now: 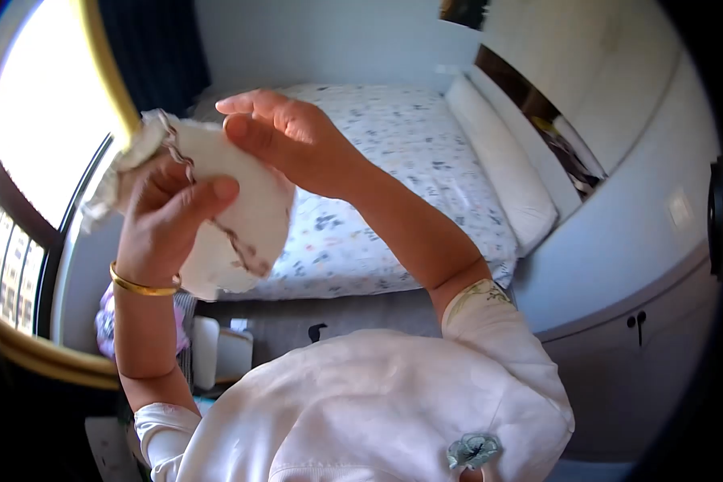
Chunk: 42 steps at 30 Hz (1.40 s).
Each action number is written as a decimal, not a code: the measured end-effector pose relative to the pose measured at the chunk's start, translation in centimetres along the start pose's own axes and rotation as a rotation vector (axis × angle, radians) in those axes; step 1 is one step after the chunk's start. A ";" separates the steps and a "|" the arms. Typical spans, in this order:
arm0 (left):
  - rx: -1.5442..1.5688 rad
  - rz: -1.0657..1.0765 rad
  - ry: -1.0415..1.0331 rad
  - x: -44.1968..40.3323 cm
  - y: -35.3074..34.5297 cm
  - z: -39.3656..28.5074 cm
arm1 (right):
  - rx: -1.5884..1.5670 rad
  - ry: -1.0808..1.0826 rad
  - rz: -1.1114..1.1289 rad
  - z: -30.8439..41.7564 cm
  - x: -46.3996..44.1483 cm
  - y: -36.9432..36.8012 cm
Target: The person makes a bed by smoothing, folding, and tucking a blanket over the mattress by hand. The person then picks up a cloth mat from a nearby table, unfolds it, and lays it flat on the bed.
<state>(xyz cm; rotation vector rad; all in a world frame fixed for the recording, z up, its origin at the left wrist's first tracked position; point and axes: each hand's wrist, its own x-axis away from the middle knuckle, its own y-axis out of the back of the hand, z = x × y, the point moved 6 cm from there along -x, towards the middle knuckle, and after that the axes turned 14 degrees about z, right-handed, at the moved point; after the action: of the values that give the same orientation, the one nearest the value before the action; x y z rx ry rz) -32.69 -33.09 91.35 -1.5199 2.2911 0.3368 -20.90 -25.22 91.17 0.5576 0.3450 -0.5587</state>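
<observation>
A cream-white cloth item with a ruffled edge and a twisted brown-and-white cord hangs in front of me at the upper left. My left hand, with a gold bangle at the wrist, grips it, thumb over the cord and fingers partly hidden behind. Over the item's upper right side is my right hand, its fingers apart and extended to the left. The right thumb lies close to the cloth; whether it touches is unclear.
Beyond my hands is a bed with a patterned sheet and a long white pillow. A bright window stands at the left, a dark curtain beside it. Grey cabinets line the lower right.
</observation>
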 end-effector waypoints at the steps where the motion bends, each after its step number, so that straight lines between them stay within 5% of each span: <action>1: -0.036 0.106 0.037 -1.2 -2.2 0.0 | 0.060 -0.031 0.000 1.7 2.2 1.7; 10: 0.245 0.549 -0.035 -17.0 -21.5 9.0 | -0.218 -0.139 -0.007 -1.3 21.2 18.7; 13: 0.507 0.719 0.083 -19.5 -26.6 12.3 | -0.353 -0.110 -0.051 -2.5 24.9 21.5; 16: 0.615 0.907 0.168 -21.3 -30.7 15.2 | -0.047 -0.277 0.147 -5.0 27.8 23.2; 18: 0.648 0.986 0.212 -22.0 -32.8 16.3 | -0.134 -0.311 0.148 -5.6 31.2 24.0; 20: 0.569 1.090 0.256 -22.1 -33.6 18.5 | -0.594 -0.396 0.040 -6.4 34.2 24.2; 23: 0.469 1.298 0.180 -22.7 -35.6 21.0 | -0.451 -0.395 0.203 -8.8 36.7 25.0; 26: 0.499 1.445 0.092 -23.8 -36.3 23.6 | -0.413 -0.227 -0.014 -10.9 36.5 25.6; 28: 0.617 1.448 0.151 -25.1 -35.7 25.7 | -0.786 -0.348 0.036 -12.2 37.5 25.6; 33: 0.928 1.471 0.110 -29.0 -34.9 28.9 | -0.642 -0.539 -0.040 -15.5 39.5 28.6; 36: 1.047 1.468 0.282 -31.3 -34.1 31.4 | -0.551 -0.649 -0.041 -17.8 40.3 31.0; 40: 1.036 1.484 0.328 -33.7 -34.7 34.1 | -0.496 -0.509 -0.308 -18.1 37.7 33.3; 42: 1.024 1.517 0.288 -34.5 -35.0 34.0 | -0.513 -0.539 -0.205 -19.2 37.7 33.7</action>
<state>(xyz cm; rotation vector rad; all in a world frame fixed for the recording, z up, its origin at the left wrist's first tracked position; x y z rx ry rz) 17.42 -4.60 75.59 0.7810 2.6052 -0.6635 25.79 -5.33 72.37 -0.1334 0.0224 -0.7605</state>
